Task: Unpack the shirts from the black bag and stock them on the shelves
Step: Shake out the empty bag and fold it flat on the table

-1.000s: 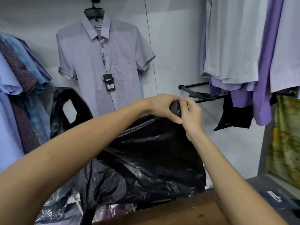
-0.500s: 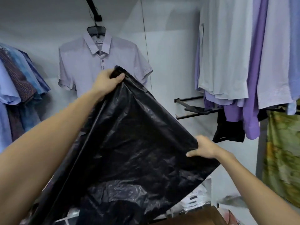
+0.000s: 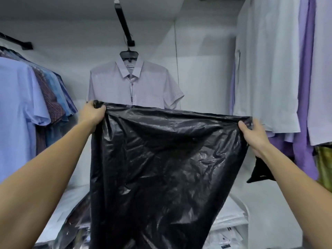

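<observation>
The black plastic bag (image 3: 161, 168) hangs flat and stretched wide in front of me, filling the middle of the head view. My left hand (image 3: 91, 112) grips its upper left corner. My right hand (image 3: 251, 131) grips its upper right corner. The bag looks limp and crumpled, and its lower end runs out of view at the bottom. Packaged shirts in clear wrapping (image 3: 226, 229) lie below, to the right of the bag, partly hidden by it.
A pale lilac short-sleeved shirt (image 3: 133, 87) hangs on the back wall behind the bag. Blue and patterned shirts (image 3: 27, 105) hang on a rail at the left. White and purple shirts (image 3: 280, 78) hang at the right. More clear wrapping (image 3: 75, 227) lies at the lower left.
Both hands started together at one point of the bag, then drew apart and lifted. The bag is now raised and spread level between them; my view has tilted upward.
</observation>
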### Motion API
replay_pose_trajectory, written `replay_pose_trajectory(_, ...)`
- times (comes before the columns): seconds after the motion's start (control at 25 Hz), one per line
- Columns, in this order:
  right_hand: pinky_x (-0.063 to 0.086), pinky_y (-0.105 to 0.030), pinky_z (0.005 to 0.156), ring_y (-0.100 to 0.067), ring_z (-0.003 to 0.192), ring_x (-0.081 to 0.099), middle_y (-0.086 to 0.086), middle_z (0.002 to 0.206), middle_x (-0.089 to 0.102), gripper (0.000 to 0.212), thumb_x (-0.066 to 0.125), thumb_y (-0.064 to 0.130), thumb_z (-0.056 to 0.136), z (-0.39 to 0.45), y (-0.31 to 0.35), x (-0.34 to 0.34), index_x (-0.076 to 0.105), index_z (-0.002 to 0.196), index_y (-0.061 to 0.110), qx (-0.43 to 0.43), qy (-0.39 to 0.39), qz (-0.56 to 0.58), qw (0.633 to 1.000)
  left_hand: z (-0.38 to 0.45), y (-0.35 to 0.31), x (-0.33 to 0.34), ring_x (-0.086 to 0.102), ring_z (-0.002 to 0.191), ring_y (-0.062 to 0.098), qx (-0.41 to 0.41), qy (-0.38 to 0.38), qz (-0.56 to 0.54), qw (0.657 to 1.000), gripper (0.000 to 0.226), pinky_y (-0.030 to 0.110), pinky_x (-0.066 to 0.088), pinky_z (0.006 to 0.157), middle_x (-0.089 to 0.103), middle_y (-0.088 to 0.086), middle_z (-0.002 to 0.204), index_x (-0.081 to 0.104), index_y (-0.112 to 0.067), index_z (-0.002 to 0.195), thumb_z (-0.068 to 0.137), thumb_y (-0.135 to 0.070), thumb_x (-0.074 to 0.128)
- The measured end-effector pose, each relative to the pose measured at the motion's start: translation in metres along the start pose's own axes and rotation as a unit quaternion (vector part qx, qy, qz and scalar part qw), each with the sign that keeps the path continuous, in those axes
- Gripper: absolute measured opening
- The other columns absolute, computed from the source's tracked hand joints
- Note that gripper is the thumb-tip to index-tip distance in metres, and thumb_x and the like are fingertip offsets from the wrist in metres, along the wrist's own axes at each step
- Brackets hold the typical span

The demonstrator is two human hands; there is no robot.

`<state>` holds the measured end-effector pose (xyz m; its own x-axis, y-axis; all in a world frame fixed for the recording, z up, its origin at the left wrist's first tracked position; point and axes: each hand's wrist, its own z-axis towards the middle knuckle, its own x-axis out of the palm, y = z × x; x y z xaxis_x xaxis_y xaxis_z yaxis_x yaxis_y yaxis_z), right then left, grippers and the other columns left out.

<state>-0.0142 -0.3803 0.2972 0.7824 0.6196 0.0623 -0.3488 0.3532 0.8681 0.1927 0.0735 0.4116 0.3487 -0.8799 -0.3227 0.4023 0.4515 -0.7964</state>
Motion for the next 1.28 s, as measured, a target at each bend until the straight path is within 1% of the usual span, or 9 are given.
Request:
replay_pose_trajectory(0.08, 0.05, -0.044, 0.104, -0.026, 0.118, 0.061, -0.003, 0.126, 0.062, 0.037, 0.062, 0.024, 0.101, 0.009, 0.019, 0.01, 0.048, 0.127, 0.046, -0.042, 0.005, -0.075, 0.996, -0.001, -0.001, -0.006, 0.056, 0.114, 0.035, -0.028, 0.091, 0.062, 0.993, 0.068, 0.038, 0.045, 0.091, 0.054, 0.018, 0.139, 0.042, -0.011, 0.146, 0.088, -0.033, 0.07)
replay_pose_trajectory(0.16, 0.048, -0.045, 0.106, -0.026, 0.115, 0.061, -0.001, 0.123, 0.064, 0.042, 0.058, 0.017, 0.103, 0.014, 0.04, 0.024, 0.051, 0.115, 0.057, -0.095, 0.029, -0.091, 0.991, -0.008, -0.007, -0.003, 0.049, 0.131, 0.037, 0.108, 0.096, 0.194, 0.97, 0.098, 0.044, 0.042, 0.107, 0.046, 0.017, 0.15, 0.033, -0.018, 0.154, 0.071, -0.057, 0.07)
replay_pose_trajectory(0.32, 0.047, -0.021, 0.087, -0.007, 0.1, 0.064, 0.008, 0.11, 0.072, 0.057, 0.046, -0.005, 0.103, 0.007, 0.1, 0.048, 0.074, 0.07, 0.032, -0.116, 0.134, -0.105, 0.978, -0.033, -0.044, 0.041, 0.043, 0.14, 0.023, 0.309, 0.237, 0.236, 0.89, 0.101, 0.042, 0.032, 0.117, 0.046, 0.001, 0.153, 0.028, -0.031, 0.158, 0.075, -0.062, 0.078)
replay_pose_trajectory(0.44, 0.051, -0.016, 0.098, -0.002, 0.104, 0.068, 0.008, 0.11, 0.075, 0.052, 0.041, -0.008, 0.103, 0.001, 0.125, 0.036, 0.082, 0.089, 0.022, -0.115, 0.223, -0.162, 0.954, -0.032, -0.07, 0.067, 0.068, 0.104, 0.025, 0.246, 0.328, 0.297, 0.862, 0.047, 0.037, 0.053, 0.094, 0.072, -0.003, 0.107, 0.066, -0.037, 0.116, 0.076, -0.06, 0.075)
replay_pose_trajectory(0.6, 0.049, -0.024, 0.099, -0.018, 0.108, 0.07, 0.008, 0.112, 0.077, 0.038, 0.057, 0.012, 0.098, -0.023, 0.136, 0.012, 0.076, 0.118, 0.037, -0.164, 0.232, -0.298, 0.911, -0.052, -0.081, 0.098, 0.063, 0.066, 0.018, 0.191, 0.343, 0.313, 0.865, 0.031, 0.027, 0.052, 0.061, 0.07, 0.006, 0.082, 0.069, -0.011, 0.088, 0.097, -0.038, 0.056)
replay_pose_trajectory(0.8, 0.048, -0.025, 0.097, -0.007, 0.112, 0.061, 0.01, 0.118, 0.066, 0.044, 0.072, 0.04, 0.091, -0.102, 0.089, 0.026, 0.067, 0.135, 0.035, -0.276, 0.266, -0.301, 0.873, -0.108, -0.091, 0.124, 0.077, 0.071, 0.018, -0.106, 0.546, 0.043, 0.83, 0.045, 0.055, 0.055, 0.082, 0.078, 0.004, 0.081, 0.066, -0.01, 0.098, 0.107, -0.015, 0.023)
replay_pose_trajectory(1.0, 0.056, -0.027, 0.084, -0.017, 0.095, 0.068, 0.006, 0.114, 0.068, 0.037, 0.066, 0.012, 0.084, -0.132, 0.044, 0.051, 0.076, 0.119, 0.019, -0.452, 0.239, -0.328, 0.795, -0.122, -0.11, 0.135, 0.069, 0.049, 0.02, -0.179, 0.384, -0.165, 0.891, 0.035, 0.047, 0.06, 0.073, 0.063, 0.01, 0.078, 0.054, -0.005, 0.084, 0.102, -0.003, 0.024)
replay_pose_trajectory(1.12, 0.048, -0.012, 0.085, -0.011, 0.095, 0.067, 0.01, 0.109, 0.069, 0.034, 0.058, 0.011, 0.085, -0.136, 0.05, 0.057, 0.079, 0.112, 0.014, -0.404, 0.21, -0.279, 0.845, -0.116, -0.111, 0.148, 0.059, 0.06, 0.024, -0.17, 0.249, -0.27, 0.915, 0.033, 0.03, 0.057, 0.049, 0.057, 0.01, 0.074, 0.054, -0.003, 0.082, 0.099, 0.001, 0.025)
replay_pose_trajectory(1.28, 0.036, 0.0, 0.09, 0.01, 0.1, 0.057, 0.027, 0.104, 0.06, 0.05, 0.071, 0.054, 0.086, -0.171, 0.072, 0.07, 0.074, 0.126, 0.025, -0.305, 0.216, -0.177, 0.911, -0.111, -0.112, 0.159, 0.059, 0.118, 0.037, -0.177, 0.029, -0.265, 0.947, 0.037, 0.036, 0.045, 0.098, 0.061, 0.021, 0.129, 0.049, 0.001, 0.132, 0.099, -0.014, 0.046)
